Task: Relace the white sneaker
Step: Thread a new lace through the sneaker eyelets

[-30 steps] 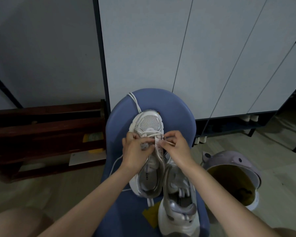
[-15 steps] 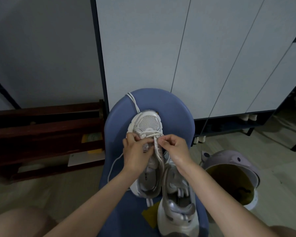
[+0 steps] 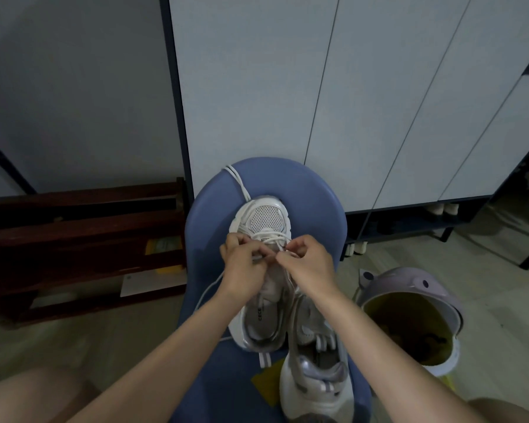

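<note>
Grip, R: right hand (image 3: pixel 309 264) fingers curled, thumb + forefinger pressed together on thin white shoelace (image 3: pixel 274 239) over the sneaker's throat.
Grip, L: left hand (image 3: pixel 245 270) curled, fingertips (image 3: pixel 258 250) tight on same lace area, just beside R fingertips; exact strand pinched can't be told, knuckles hide it.
Lace run: two crossings visible betw. hands and toe mesh; loose length trails left of L wrist over seat edge; doubled strand leads from toe up over seat's far rim.
Task item: white mesh-toe sneaker w/ silver-grey trim (image 3: pixel 261 221) flat on seat, toe pointing away from wearer, heel toward camera, opening up, printed insole showing.
Neighbour: second white/silver sneaker (image 3: pixel 313 374) just right of + nearer than first, side touching it, partly under R forearm.
Support: blue padded rounded chair seat (image 3: pixel 208 227) under both shoes; yellow scrap (image 3: pixel 268 381) on seat beside second shoe's heel.
Right side: lilac plastic bin w/ round eyes + small ears (image 3: pixel 409 285) on floor nr chair, dark yellowish contents inside, blurred.
Left side: dark brown wooden rack (image 3: pixel 74 224) on floor, yellow item betw. its slats.
Behind: pale grey cabinet doors w/ dark frame (image 3: pixel 257 87), upright behind chair.
</note>
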